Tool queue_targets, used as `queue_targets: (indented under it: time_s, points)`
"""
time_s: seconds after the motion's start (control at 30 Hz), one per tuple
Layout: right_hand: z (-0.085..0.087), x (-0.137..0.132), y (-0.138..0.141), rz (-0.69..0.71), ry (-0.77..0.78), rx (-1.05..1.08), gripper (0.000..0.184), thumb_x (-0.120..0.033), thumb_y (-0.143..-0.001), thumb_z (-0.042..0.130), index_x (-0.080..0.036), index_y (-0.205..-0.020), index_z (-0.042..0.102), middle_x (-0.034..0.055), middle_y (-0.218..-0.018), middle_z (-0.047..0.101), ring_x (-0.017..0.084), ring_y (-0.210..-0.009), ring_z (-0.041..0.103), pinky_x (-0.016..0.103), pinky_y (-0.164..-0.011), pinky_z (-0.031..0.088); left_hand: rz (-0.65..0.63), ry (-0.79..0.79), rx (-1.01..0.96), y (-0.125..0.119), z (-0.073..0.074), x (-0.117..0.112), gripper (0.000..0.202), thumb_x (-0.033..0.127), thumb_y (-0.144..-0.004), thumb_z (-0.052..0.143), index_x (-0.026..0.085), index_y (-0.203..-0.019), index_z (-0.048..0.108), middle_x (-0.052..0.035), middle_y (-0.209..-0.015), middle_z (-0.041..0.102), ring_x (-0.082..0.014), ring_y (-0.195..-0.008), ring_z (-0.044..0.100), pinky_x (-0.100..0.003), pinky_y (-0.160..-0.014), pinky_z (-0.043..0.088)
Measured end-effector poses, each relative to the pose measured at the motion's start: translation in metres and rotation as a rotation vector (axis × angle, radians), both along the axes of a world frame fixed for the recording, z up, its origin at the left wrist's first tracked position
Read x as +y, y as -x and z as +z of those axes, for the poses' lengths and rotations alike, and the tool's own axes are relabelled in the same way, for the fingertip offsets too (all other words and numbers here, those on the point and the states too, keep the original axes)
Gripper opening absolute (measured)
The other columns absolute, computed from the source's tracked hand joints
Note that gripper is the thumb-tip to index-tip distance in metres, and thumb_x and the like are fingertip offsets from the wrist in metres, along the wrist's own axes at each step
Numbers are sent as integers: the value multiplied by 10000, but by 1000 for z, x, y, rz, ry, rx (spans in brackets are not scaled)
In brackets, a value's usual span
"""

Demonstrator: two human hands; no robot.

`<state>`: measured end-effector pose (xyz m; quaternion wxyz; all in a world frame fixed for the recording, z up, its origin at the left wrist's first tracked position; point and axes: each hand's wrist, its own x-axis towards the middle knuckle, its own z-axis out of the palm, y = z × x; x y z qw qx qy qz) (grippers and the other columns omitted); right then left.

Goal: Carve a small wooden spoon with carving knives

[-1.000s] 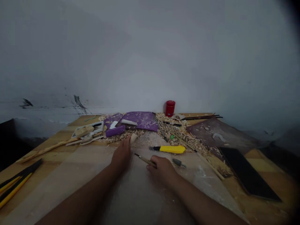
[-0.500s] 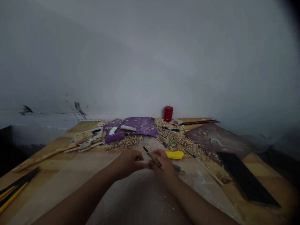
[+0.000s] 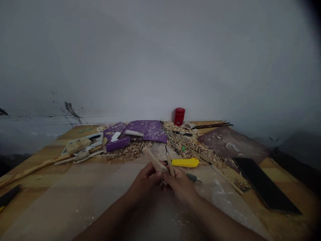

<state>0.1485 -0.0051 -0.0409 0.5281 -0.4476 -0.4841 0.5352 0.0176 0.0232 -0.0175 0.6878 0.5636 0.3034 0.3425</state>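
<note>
My left hand [image 3: 143,182] is closed round a pale piece of carved wood [image 3: 153,160], whose broad end points up and away to the left. In my right hand [image 3: 184,188] is a carving knife [image 3: 170,164] with a wooden handle, its dark, thin tip pointing up and away. The right thumb presses near the lower end of the wood, and my two hands touch there. Fingers hide that end. Just beyond the right hand lies a yellow utility knife [image 3: 187,162]. A tool with a grey handle [image 3: 192,177] shows beside that hand.
Wood shavings [image 3: 140,149] cover the back of the table around purple sheets [image 3: 147,129]. A red canister [image 3: 179,116] stands by the wall. At left are a white tray [image 3: 99,140] and wooden spoons [image 3: 82,154]; at right, a black flat board [image 3: 265,185].
The piece of wood has swung from lying sideways between my hands to pointing up and away. The carving knife has turned more upright. My view has shifted slightly to the right.
</note>
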Motion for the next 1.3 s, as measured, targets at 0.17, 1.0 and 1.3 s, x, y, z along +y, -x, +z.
queue_targets:
  time_s: [0.17, 1.0, 1.3]
  points:
    - [4, 0, -6, -58, -3, -60, 348, -350, -775, 517, -166, -1067, 562, 32, -837, 592, 139, -609, 547, 279, -562, 470, 195, 147, -152, 6, 2, 5, 230, 307, -795, 540, 154, -963, 578, -56, -906, 650, -159, -767, 608, -300, -742, 464]
    - [28, -34, -14, 101, -399, -730, 426, -165, -846, 495, -297, -1249, 465, -16, -1061, 659, 134, -877, 622, 255, -768, 469, 389, 185, -163, 30, 10, 16, 372, 455, -843, 349, 162, -692, 520, 25, -497, 472, -76, -374, 385, -197, -361, 275]
    - [35, -37, -11, 146, -420, -788, 353, -161, -873, 431, -280, -1190, 532, 9, -819, 660, 137, -673, 609, 242, -588, 449, 187, -80, 28, 40, 5, 18, 451, 538, -823, 344, 162, -692, 554, 18, -546, 471, -84, -432, 407, -203, -402, 328]
